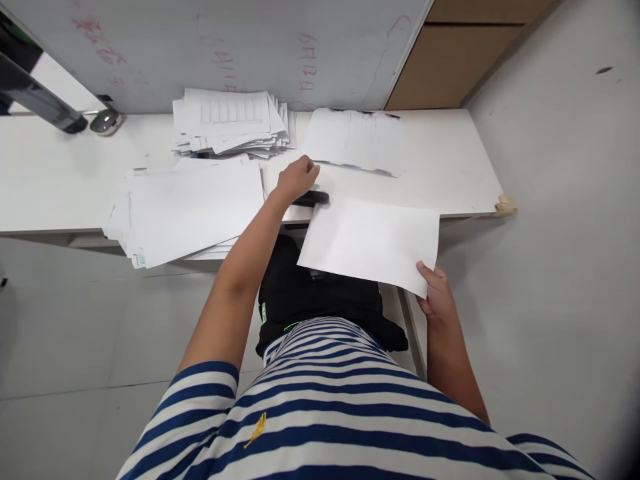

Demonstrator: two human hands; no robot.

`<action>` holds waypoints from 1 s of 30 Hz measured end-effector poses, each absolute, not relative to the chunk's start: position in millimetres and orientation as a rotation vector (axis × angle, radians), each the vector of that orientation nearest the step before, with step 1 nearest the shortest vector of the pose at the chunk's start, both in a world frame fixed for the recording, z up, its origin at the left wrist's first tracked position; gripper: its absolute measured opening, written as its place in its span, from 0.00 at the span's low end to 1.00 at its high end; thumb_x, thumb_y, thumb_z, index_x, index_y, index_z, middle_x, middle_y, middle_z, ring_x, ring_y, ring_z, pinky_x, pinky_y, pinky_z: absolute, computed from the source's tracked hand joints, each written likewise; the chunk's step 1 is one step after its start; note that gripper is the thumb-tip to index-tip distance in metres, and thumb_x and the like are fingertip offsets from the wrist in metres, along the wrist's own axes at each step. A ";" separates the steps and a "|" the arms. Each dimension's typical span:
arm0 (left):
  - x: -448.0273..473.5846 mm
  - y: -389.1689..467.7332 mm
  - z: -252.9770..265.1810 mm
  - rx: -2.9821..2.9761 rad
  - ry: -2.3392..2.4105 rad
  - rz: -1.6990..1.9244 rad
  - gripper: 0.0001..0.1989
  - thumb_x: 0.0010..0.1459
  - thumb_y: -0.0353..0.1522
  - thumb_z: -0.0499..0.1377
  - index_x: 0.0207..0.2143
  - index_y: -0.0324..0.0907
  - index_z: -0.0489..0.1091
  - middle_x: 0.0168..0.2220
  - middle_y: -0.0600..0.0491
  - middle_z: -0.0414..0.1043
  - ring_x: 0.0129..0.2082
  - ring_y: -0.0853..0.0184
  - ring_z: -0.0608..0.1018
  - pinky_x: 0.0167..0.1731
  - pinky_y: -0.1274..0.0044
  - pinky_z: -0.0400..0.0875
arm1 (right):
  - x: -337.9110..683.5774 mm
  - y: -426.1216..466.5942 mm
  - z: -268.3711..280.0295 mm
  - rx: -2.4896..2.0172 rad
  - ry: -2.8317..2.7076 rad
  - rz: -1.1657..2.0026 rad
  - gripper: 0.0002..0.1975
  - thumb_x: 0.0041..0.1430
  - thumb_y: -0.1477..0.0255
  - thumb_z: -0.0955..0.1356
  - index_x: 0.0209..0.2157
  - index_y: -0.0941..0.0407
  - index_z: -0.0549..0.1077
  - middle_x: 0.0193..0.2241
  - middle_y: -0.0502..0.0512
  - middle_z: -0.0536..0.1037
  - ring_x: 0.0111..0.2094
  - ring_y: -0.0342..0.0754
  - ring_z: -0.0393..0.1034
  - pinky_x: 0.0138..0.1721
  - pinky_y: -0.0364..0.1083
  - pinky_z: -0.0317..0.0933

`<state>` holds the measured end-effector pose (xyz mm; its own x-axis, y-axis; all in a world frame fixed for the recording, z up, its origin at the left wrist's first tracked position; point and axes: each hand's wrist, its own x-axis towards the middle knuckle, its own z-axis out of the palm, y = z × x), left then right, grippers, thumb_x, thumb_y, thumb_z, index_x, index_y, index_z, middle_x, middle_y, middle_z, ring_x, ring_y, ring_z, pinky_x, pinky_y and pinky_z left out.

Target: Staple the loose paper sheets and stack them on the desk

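My left hand (296, 179) rests closed on top of a black stapler (313, 198) that lies near the front edge of the white desk (450, 173). One corner of a white sheet of paper (370, 241) sits at the stapler. My right hand (436, 293) grips that sheet by its lower right corner, and the sheet hangs out past the desk's front edge above my lap.
A wide stack of white sheets (185, 210) overhangs the desk's front left. A messy pile of printed papers (230, 123) lies at the back, with more loose sheets (355, 140) to its right. A round metal object (105, 121) sits far left. Grey floor surrounds the desk.
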<state>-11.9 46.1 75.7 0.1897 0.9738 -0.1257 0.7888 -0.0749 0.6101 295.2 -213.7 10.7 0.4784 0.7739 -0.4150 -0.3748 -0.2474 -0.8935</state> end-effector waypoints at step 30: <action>-13.6 31.0 37.9 2.238 1.642 0.921 0.20 0.69 0.47 0.45 0.37 0.46 0.69 0.35 0.50 0.74 0.38 0.62 0.75 0.40 0.71 0.63 | 321.5 -186.9 11.6 -1.658 -0.533 1.231 0.21 0.44 0.57 0.78 0.38 0.56 0.81 0.34 0.56 0.85 0.33 0.53 0.80 0.32 0.47 0.73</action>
<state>-13.6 31.0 37.9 0.1807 0.9170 0.3555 0.7816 -0.3533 0.5141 321.5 -186.9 11.6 0.3936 0.7863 -0.4762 -0.1907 -0.4368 -0.8791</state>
